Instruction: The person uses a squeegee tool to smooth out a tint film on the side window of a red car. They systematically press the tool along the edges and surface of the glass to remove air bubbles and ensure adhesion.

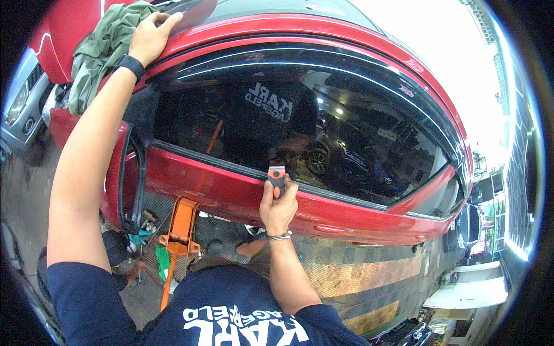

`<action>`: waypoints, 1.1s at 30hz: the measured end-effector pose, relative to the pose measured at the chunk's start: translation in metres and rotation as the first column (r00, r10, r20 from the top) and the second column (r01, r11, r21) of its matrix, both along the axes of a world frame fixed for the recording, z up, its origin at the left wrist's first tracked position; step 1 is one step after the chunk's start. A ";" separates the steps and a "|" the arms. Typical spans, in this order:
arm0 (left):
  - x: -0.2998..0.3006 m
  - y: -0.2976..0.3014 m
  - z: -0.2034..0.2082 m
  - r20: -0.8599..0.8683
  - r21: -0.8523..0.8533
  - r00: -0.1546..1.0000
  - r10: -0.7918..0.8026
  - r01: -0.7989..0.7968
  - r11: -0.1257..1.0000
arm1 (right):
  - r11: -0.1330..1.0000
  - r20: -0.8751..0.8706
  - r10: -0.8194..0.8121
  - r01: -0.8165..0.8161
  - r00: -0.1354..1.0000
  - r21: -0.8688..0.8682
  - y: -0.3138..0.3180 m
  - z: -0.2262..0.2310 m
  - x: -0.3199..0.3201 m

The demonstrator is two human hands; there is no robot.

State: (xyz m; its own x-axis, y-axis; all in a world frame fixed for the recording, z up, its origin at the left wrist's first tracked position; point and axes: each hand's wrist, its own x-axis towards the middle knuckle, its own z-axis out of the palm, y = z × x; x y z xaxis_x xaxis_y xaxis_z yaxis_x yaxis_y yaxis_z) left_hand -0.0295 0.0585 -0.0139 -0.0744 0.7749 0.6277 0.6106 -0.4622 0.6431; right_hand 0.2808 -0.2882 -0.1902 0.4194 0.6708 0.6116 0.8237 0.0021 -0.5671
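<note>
My right hand (279,209) grips a scraper (277,182) with an orange and black handle. Its wide pale blade points away from me, at the lower edge of the dark side window (231,109) of a red car. My left hand (153,37) is stretched out to the far left, over the car's front pillar, with its fingers bent. A dark see-through sheet (196,12) meets its fingertips and appears pinched there; the exact grip is partly hidden. Beside that wrist, a crumpled green cloth (104,55) is draped over the front of the car.
A red door mirror (128,179) juts toward me on the left. An orange floor jack (181,228) stands below the door, its long handle pointing my way. Near it a person (118,254) is low to the ground. A silver vehicle (26,106) stands at far left.
</note>
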 end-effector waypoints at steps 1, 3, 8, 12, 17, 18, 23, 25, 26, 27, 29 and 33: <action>-0.002 0.000 0.000 0.000 0.002 1.000 -0.007 0.007 1.000 | 1.000 -0.066 0.010 -0.010 0.998 0.007 0.005 0.017 -0.005; -0.002 0.002 0.000 -0.007 -0.005 1.000 0.003 -0.003 1.000 | 0.991 -0.073 0.034 -0.024 0.997 0.128 0.033 0.058 0.000; -0.009 0.005 0.002 -0.056 -0.018 0.998 0.030 -0.031 0.999 | 0.987 -0.214 -0.013 0.047 0.977 0.154 0.093 0.188 0.009; -0.004 0.002 0.004 -0.040 -0.037 0.999 0.029 -0.030 0.999 | 0.974 -0.097 0.051 -0.028 0.994 0.223 0.078 0.163 0.016; 0.004 -0.009 0.008 -0.014 -0.082 1.000 -0.003 0.001 0.997 | 0.999 -0.190 0.007 -0.017 0.982 -0.050 0.001 0.038 0.007; 0.001 -0.005 0.007 -0.018 -0.075 1.000 0.007 -0.009 0.997 | 0.999 -0.193 0.011 -0.017 0.981 -0.030 -0.003 0.033 0.002; 0.003 0.000 0.006 -0.012 -0.049 1.000 0.028 -0.028 0.998 | 0.958 -0.088 0.069 -0.041 0.994 0.284 0.059 0.095 0.030; -0.001 -0.001 0.002 -0.005 -0.062 0.999 0.036 -0.036 0.997 | 0.972 -0.135 0.067 -0.034 0.989 0.233 0.077 0.157 0.029; -0.003 -0.002 -0.001 -0.002 -0.072 0.999 0.039 -0.039 0.997 | 0.990 -0.187 0.052 -0.025 0.981 0.142 0.078 0.177 0.029; -0.002 0.000 0.002 0.003 -0.076 0.999 0.033 -0.032 0.997 | 0.988 -0.148 0.063 -0.041 0.987 0.147 0.076 0.183 0.032; -0.002 -0.003 0.007 -0.010 -0.075 0.998 0.063 -0.064 0.995 | 0.946 -0.300 0.186 -0.089 0.936 0.311 0.062 0.163 0.024; 0.000 -0.002 0.003 0.017 -0.018 1.000 0.012 -0.012 1.000 | 0.953 -0.664 0.303 -0.220 0.684 0.208 -0.004 0.060 0.022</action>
State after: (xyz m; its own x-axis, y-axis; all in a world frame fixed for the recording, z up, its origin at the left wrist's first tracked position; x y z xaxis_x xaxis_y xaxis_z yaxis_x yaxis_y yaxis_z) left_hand -0.0291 0.0569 -0.0105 -0.0940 0.7851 0.6122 0.6049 -0.4433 0.6615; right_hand 0.3032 -0.2925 -0.1305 0.5651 0.7684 0.3003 0.1678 0.2494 -0.9538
